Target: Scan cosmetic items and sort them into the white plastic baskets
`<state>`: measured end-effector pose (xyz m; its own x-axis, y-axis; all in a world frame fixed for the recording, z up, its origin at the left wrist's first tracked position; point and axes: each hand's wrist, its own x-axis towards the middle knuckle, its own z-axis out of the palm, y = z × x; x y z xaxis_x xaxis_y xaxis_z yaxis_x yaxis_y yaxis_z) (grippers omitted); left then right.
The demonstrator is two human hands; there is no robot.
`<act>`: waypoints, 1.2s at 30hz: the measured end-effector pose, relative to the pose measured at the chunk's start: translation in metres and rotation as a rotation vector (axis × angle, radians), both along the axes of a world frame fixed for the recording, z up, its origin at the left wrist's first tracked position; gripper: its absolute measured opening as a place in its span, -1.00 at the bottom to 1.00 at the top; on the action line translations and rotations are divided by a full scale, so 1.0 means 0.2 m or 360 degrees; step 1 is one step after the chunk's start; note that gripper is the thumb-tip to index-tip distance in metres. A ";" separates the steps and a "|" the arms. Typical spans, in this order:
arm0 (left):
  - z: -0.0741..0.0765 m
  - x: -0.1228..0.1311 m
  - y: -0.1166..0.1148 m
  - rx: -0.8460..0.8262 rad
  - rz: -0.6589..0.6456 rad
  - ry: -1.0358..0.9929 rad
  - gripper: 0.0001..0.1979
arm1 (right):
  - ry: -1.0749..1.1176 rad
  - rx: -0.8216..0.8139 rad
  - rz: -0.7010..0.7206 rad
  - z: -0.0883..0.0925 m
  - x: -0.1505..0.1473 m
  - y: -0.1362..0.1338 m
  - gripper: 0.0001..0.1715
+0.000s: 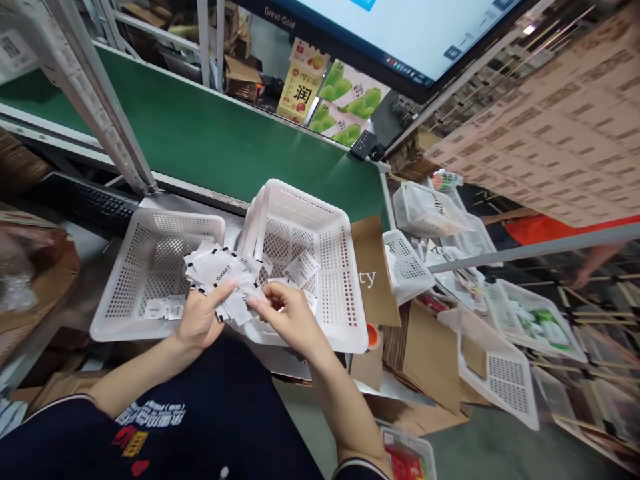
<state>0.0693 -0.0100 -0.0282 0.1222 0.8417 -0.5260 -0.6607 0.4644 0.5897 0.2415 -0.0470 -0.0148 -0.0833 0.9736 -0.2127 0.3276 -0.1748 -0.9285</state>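
A fanned bunch of white sachets (217, 267) with black corner marks is held between both hands. My left hand (203, 312) grips the bunch from below, thumb on top. With fingers pinched, my right hand (287, 312) holds the right edge of the same bunch. Behind and right of it stands a white perforated basket (343, 267) containing some white packets (303, 268). Another white basket (123, 280) is at the left, with a few small packets (165, 307) at its bottom.
A green conveyor belt (200, 127) runs behind the baskets, beneath a monitor (350, 40). Cardboard (375, 270) and more white baskets (500, 387) stand at the right. A metal post (100, 100) rises at the left. Another person's arm (600, 260) shows at far right.
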 end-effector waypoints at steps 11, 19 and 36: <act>-0.04 0.00 0.01 -0.0039 0.0119 -0.0045 -0.52 | -0.0799 0.0042 -0.0391 0.02 0.23 -0.03 -0.31; -0.01 0.02 0.00 0.0017 -0.0034 -0.0064 -0.61 | 0.0061 0.0113 -0.0114 0.00 -0.02 -0.02 -0.64; -0.01 0.01 0.00 0.0064 -0.0010 -0.0017 -0.48 | -0.0213 0.0099 0.0073 0.05 -0.01 0.00 -0.54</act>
<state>0.0710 -0.0103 -0.0308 0.1331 0.8611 -0.4906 -0.6639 0.4450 0.6009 0.2394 -0.0473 -0.0055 -0.1031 0.9810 -0.1641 0.4555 -0.1001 -0.8846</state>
